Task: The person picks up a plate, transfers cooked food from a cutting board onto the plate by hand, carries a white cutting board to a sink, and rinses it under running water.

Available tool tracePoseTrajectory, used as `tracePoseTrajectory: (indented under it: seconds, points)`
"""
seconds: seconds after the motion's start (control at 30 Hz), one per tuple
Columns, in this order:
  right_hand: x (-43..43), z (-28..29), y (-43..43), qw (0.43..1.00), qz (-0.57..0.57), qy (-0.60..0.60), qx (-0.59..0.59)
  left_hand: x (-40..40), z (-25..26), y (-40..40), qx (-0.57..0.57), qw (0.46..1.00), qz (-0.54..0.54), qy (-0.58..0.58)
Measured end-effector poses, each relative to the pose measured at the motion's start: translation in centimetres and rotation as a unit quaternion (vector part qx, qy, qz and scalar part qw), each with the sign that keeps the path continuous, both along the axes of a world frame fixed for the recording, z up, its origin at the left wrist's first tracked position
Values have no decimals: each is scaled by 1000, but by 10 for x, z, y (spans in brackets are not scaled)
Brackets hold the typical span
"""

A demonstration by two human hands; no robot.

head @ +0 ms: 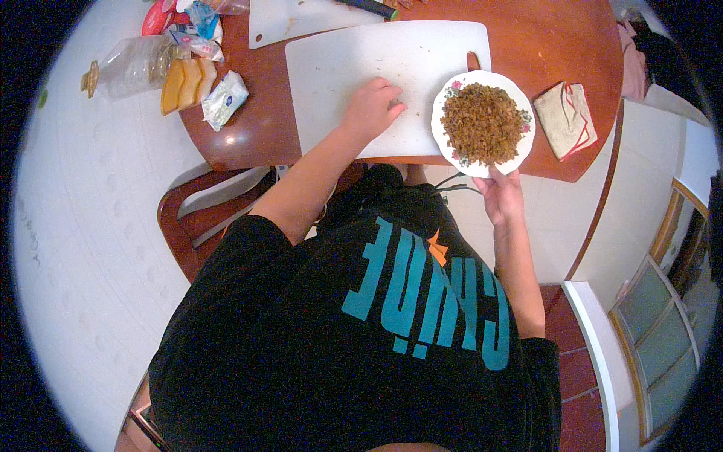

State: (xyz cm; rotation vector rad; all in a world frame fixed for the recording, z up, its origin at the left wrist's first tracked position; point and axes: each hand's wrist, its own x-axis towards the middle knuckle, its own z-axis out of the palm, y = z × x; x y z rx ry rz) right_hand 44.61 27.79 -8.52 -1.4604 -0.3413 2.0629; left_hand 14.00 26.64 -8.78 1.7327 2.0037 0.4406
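My right hand (502, 198) grips the near rim of a white scalloped plate (443, 148) with floral decoration, its thumb on top. A mound of finely chopped brown food (483, 124) covers most of the plate. The plate overlaps the right side of a white plastic cutting board (350, 68), whose handle slot shows just above it. My left hand (373, 107) is over the middle of the board, fingers half curled and thumb apart. I make out nothing held in it. Small brown crumbs are scattered on the board.
A folded cloth (565, 121) lies right of the plate on the wooden table (556, 45). Behind is another white board (305, 20) with a dark-handled tool (373, 8). A tissue pack (226, 100), yellowish wavy-edged object (188, 85) and clear plastic bottle (133, 66) stand left. A wooden chair (186, 217) is below.
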Motion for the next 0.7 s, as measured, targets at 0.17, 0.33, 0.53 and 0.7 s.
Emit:
tracePoseTrajectory:
  seconds: [0.17,0.33,0.53,0.7]
  points:
    - [-1,0,0,1000,-3,5,4,1,-16,-1,-31,998,-16,45]
    - [-3,2,1,1000,-8,-6,4,-12,-21,-5,-12,1000,5,8]
    - [2,-5,-2,999,-15,1,40,-32,-15,-20,8,999,-35,22]
    - [-4,-5,-7,999,-29,-12,33,-59,-31,-31,9,999,-33,1]
